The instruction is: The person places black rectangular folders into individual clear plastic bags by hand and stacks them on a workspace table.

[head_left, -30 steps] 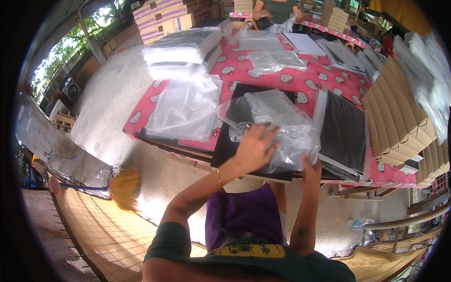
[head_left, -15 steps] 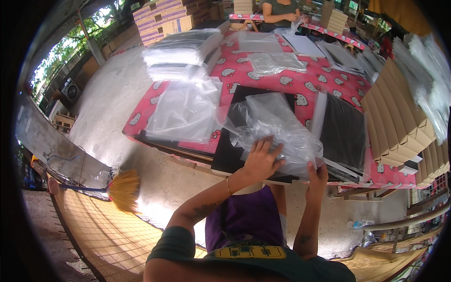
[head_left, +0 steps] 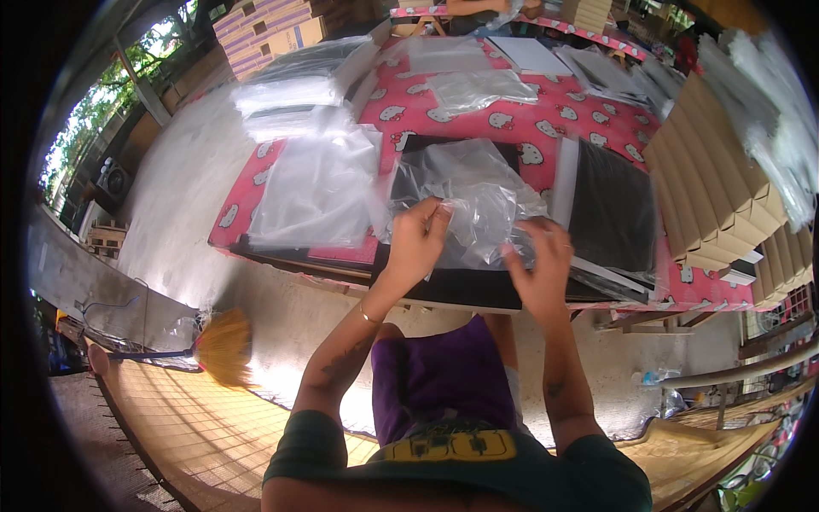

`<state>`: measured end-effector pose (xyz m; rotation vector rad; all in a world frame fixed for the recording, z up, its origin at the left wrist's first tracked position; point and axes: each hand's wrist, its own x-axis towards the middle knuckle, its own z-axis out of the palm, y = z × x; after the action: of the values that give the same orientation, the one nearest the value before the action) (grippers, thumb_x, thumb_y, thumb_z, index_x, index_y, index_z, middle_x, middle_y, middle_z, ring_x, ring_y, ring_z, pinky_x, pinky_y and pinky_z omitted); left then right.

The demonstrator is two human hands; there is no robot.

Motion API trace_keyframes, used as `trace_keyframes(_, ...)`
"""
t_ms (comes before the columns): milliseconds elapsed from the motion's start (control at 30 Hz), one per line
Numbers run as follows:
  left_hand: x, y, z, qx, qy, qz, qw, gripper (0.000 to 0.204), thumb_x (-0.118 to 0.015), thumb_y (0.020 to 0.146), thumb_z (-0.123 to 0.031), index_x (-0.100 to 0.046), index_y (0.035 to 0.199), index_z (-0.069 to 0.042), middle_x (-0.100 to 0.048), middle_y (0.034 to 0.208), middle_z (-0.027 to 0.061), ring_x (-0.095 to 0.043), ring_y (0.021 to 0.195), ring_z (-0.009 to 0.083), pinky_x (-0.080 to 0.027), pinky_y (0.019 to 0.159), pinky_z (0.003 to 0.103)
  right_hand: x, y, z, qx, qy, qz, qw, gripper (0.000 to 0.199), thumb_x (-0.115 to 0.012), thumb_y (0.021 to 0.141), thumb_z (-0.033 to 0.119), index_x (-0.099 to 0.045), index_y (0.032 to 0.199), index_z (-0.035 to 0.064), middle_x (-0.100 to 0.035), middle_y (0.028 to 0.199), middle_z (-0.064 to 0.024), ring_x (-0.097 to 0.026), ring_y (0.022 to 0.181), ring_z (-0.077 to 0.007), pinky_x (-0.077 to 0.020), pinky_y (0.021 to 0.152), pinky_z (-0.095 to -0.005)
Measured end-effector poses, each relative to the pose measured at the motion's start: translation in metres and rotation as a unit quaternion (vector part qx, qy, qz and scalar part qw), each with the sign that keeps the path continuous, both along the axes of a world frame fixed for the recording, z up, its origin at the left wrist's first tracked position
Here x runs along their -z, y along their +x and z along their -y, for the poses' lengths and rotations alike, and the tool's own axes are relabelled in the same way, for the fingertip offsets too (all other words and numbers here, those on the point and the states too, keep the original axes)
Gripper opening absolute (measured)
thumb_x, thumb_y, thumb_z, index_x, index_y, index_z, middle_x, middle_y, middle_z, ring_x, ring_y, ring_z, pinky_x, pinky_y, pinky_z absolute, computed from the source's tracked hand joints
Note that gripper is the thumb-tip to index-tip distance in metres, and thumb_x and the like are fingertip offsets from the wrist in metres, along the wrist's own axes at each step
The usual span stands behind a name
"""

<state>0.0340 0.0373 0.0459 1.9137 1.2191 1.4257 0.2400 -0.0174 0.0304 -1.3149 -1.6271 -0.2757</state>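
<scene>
A crumpled clear plastic bag [head_left: 478,200] lies over a flat black sheet [head_left: 478,286] at the near edge of the table. My left hand [head_left: 418,239] pinches the bag's near left part between thumb and fingers. At the bag's right side is my right hand [head_left: 546,264], its thumb and curved fingers apart and touching the plastic. To the left is a pile of clear plastic bags [head_left: 316,192]. Close to my right hand, a black sheet in clear wrapping [head_left: 612,213] rests on pale sheets.
Wrapped sheets [head_left: 303,77] are stacked at the back left of the pink patterned table [head_left: 589,119]. Folded brown cardboard [head_left: 712,171] stands at the right. A broom [head_left: 223,348] is on the left. Across the table, another person's hands [head_left: 512,8] hold plastic.
My left hand has moved left and up, from lying on the bag to pinching it. My right hand has shifted left and up, its fingers spreading. The whole view has shifted slightly.
</scene>
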Motion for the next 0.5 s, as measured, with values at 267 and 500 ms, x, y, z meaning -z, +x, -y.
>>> trace_keyframes(267,-0.016,-0.029,0.026,-0.013,-0.062,-0.031,0.997,0.033,-0.053,0.095,-0.021,-0.050,0.073,0.003,-0.037,0.057,0.0019,-0.031,0.057,0.0069,-0.028,0.048,0.028,0.015,0.047,-0.073,0.194,-0.120,0.176,0.957,0.044,-0.064,0.083,0.033,-0.057,0.120,0.0103,-0.054,0.124,-0.0148,-0.052,0.113,-0.0295,-0.0421,0.090,-0.0468)
trace_keyframes(500,-0.011,-0.012,0.054,-0.007,0.035,-0.087,0.996,0.027,-0.054,0.083,-0.006,-0.064,0.108,-0.003,-0.063,0.077,0.0156,-0.057,0.056,0.0243,-0.044,0.055,0.032,0.011,-0.042,0.021,-0.447,-0.414,-0.444,0.657,0.038,-0.059,0.092,0.026,-0.054,0.120,0.0007,-0.061,0.109,-0.0081,-0.060,0.094,-0.0154,-0.0492,0.079,-0.0291)
